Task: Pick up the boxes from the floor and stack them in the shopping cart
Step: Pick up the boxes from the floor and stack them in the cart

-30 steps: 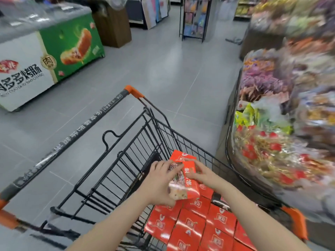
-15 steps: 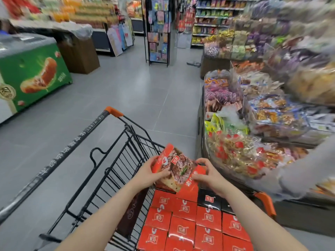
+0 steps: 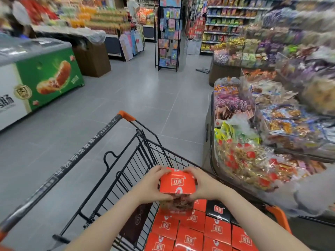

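Once tilted, box (image 3: 177,183) upright (both hands (image 3: 204,185))

Bright even store light, blurry edges, wide-angle distortion

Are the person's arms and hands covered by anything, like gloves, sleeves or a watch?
No. Both forearms are bare as far as the picture shows, with no sleeve edge in view. The left hand and right hand wear no gloves, and no watch, bracelet or ring shows on the wrists or the visible fingers. Nothing is marked or strapped on them.
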Tool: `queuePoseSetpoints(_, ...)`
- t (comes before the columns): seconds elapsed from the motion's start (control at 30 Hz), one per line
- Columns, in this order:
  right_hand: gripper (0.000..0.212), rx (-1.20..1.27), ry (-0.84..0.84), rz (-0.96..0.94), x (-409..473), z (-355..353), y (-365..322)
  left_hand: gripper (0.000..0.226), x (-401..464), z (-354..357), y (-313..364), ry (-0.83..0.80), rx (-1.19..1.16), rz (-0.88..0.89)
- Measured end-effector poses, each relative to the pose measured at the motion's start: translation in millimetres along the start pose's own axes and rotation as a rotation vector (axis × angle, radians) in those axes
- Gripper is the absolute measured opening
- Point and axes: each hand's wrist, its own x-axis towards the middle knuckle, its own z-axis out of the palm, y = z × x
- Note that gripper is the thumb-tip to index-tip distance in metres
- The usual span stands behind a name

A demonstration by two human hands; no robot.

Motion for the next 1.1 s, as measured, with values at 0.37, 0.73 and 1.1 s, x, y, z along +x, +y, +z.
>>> queuePoseSetpoints(0.37,0.095,0.081,0.012,0.16,28.9,81.2,36.1,0.078,-7.6,-49.1,-72.3,0.312,0.996,-0.443)
queuePoseSetpoints(0.73,0.099,0.014,0.24,0.313,68.2,155.3,50.6,0.085,9.2,-28.2,-86.7,0.279,1.059,-0.515)
queuePoseSetpoints(1.1,0.099,-0.237,0.211,0.294,49.7,145.1,51.1,0.088,9.7,-26.8,-74.3,0.264,1.01,-0.588)
